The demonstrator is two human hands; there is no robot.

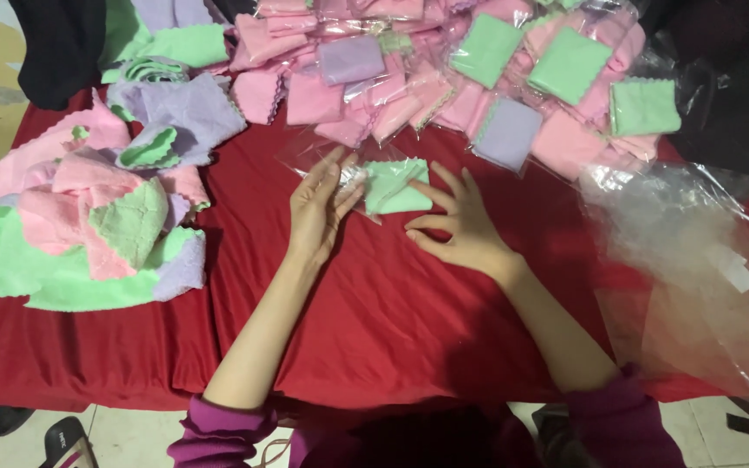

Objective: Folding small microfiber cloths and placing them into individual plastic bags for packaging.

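On the red worktop (pixel 392 312), the left hand (pixel 315 212) and right hand (pixel 461 227) press flat, grip open, on a green cloth (pixel 396 186) in a clear bag (pixel 322 156). Loose cloths (pixel 88 208) lie at the left. Bagged cloths (pixel 444 78) are piled behind, and empty bags (pixel 695 260) lie at the right.

Both forearms reach up from the near edge of the table, bare from purple sleeves pushed back near the elbows, and angle in toward each other. The left hand (pixel 318 208) lies palm down toward the middle of the table, its fingers straight and close together, pointing to the far edge and leaning slightly right. The right hand (pixel 459 221) sits just beside it, palm down, wrist bent, fingers spread and pointing left toward the other hand, thumb tucked below. Neither hand is closed; the fingertips of the two are near each other
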